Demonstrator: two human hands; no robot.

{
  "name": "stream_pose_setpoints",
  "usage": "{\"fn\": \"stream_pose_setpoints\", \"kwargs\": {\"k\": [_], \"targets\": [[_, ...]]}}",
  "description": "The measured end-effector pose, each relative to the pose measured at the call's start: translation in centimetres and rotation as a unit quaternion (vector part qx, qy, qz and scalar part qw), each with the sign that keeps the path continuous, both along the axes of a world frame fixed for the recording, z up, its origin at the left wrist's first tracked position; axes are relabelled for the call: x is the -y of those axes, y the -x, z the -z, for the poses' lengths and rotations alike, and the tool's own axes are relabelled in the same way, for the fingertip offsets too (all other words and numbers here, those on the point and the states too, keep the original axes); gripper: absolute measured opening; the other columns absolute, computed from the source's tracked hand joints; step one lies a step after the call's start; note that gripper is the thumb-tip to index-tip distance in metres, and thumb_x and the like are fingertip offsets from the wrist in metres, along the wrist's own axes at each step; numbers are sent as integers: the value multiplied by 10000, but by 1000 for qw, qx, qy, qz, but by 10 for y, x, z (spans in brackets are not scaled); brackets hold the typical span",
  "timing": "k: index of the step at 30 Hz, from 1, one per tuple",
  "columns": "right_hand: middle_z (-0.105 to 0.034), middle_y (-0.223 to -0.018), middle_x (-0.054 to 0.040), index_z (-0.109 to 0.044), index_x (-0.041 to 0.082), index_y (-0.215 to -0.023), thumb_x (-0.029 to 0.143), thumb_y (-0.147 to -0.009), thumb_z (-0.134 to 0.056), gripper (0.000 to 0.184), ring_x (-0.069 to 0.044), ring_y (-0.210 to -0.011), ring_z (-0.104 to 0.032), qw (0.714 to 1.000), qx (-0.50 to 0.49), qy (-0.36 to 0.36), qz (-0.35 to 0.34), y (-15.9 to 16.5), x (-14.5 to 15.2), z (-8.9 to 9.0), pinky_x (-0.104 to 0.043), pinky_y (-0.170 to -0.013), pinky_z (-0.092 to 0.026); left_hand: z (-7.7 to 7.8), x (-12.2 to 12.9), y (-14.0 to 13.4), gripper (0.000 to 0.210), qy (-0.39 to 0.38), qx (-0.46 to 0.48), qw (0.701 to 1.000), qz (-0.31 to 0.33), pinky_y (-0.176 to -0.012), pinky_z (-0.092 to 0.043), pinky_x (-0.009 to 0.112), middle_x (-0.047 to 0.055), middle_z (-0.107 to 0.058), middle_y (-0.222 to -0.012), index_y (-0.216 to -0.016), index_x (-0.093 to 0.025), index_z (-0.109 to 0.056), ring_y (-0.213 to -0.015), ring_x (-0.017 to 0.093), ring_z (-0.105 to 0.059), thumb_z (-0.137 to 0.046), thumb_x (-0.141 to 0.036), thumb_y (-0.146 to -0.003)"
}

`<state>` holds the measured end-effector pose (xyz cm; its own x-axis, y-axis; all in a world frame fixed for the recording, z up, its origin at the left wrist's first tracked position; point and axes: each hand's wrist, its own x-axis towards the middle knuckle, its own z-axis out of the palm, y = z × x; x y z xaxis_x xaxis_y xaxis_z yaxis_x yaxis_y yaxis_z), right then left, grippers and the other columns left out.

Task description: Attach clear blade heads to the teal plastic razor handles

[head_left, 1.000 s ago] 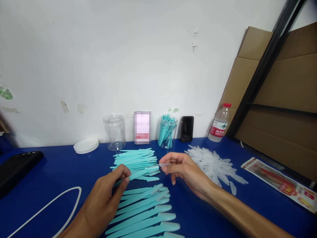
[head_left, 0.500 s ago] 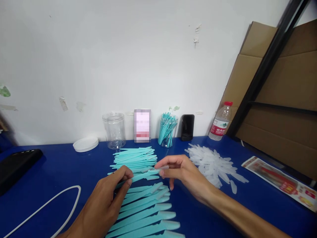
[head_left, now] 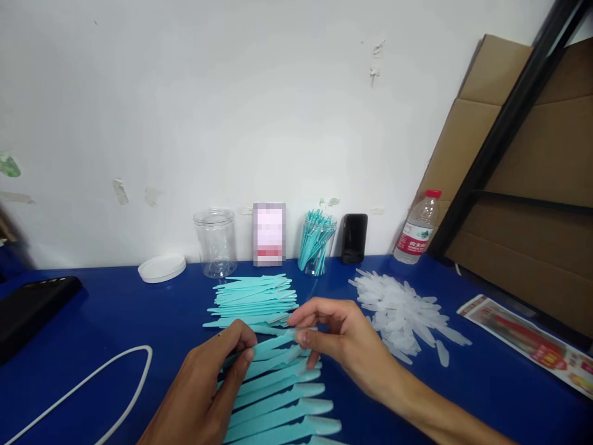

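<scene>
My left hand (head_left: 217,371) pinches the handle of a turquoise eyebrow razor (head_left: 273,345) between thumb and fingers. At its blade end, my right hand (head_left: 340,330) closes thumb and forefinger on a translucent blade cap (head_left: 303,331), partly hidden by the fingers; how far the cap sits over the blade cannot be seen. Below the hands lies a fanned row of turquoise razors (head_left: 282,414) with pale covers on their right ends. Just beyond the hands is a stack of razors (head_left: 254,300). To the right of my right hand spreads a heap of loose translucent caps (head_left: 403,309).
Along the wall stand a clear jar (head_left: 215,244), a blurred pink card (head_left: 269,235), a jar of razors (head_left: 317,244), a black phone-like device (head_left: 354,239) and a water bottle (head_left: 418,228). A white lid (head_left: 162,269), white cable (head_left: 143,377), black device (head_left: 37,309) and printed packet (head_left: 532,340) lie around.
Both hands have moved slightly down toward the fanned row, with the razor and cap between them. The camera view has shifted a little.
</scene>
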<state>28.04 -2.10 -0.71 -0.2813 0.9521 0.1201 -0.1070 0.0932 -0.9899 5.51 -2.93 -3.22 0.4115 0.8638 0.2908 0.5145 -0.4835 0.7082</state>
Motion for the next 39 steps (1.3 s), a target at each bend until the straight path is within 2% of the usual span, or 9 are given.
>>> {"fn": "stream_pose_setpoints", "kwargs": {"k": [6, 8, 10, 14, 17, 21, 24, 30, 39], "targets": [[-582, -705, 24, -764, 166, -897, 254, -770, -771, 155, -92, -572, -563, 1000, 7, -16, 4, 2, -1, 5, -234, -519, -562, -4, 0, 0, 316, 7, -6, 1000, -19, -579, -383, 231, -52, -490, -721, -835, -259, -474, -637, 140, -455, -336, -456, -1040], [-586, -704, 24, -764, 167, -927, 251, -780, -760, 170, -99, -573, -564, 999, 41, -23, 0, -1, -2, 2, -241, -520, -552, -8, 0, -2, 311, 5, -14, 1000, -23, -563, -370, 234, -51, -498, -727, -845, -260, -486, -633, 140, -454, -340, -456, -1039], [-616, -708, 16, -763, 170, -913, 234, -804, -734, 129, -110, -600, -574, 992, 118, -44, 0, -5, -2, -4, -243, -542, -534, -10, 0, -3, 289, -3, -20, 1000, -16, -556, -365, 237, -49, -528, -748, -863, -262, -503, -640, 139, -476, -358, -442, -1036], [-700, -789, 3, -755, 192, -816, 170, -828, -703, 58, -120, -695, -600, 937, 312, -153, 28, -15, 0, -19, -243, -625, -477, -14, 0, -4, 251, -23, -23, 999, 7, -633, -408, 246, -40, -571, -776, -860, -253, -515, -692, 146, -527, -384, -383, -1030], [-688, -755, 12, -751, 187, -795, 145, -813, -711, 61, -116, -676, -599, 908, 381, -177, 5, -20, 2, -25, -235, -607, -450, -15, -1, -2, 237, -43, -40, 998, 30, -655, -419, 251, -32, -603, -787, -850, -246, -544, -711, 151, -554, -411, -341, -1021], [-647, -673, 24, -738, 173, -778, 133, -817, -708, 63, -110, -638, -589, 891, 412, -179, -72, -24, 6, -28, -222, -580, -430, -15, -9, 3, 264, -79, -65, 993, 56, -636, -417, 242, -36, -615, -742, -803, -236, -577, -680, 140, -560, -431, -301, -1013], [-649, -685, 21, -721, 170, -786, 145, -832, -701, 56, -108, -635, -587, 889, 407, -186, -98, -24, 9, -27, -215, -575, -427, -16, -18, 9, 247, -101, -58, 993, 31, -652, -420, 248, -29, -612, -755, -819, -226, -592, -686, 140, -556, -448, -306, -1003], [-646, -725, 24, -681, 186, -772, 151, -845, -674, 82, -104, -641, -567, 869, 444, -194, -105, -21, 14, -26, -208, -558, -400, -16, -36, 22, 252, -118, -68, 989, -53, -634, -394, 270, -24, -602, -708, -791, -206, -609, -639, 146, -528, -466, -309, -971], [-667, -774, 33, -642, 200, -788, 89, -818, -624, 115, -106, -677, -550, 826, 502, -228, -113, -22, 19, -31, -224, -584, -363, -15, -35, 22, 267, -117, -97, 987, -58, -631, -397, 275, -14, -616, -719, -781, -206, -609, -650, 154, -544, -438, -309, -959]]}}
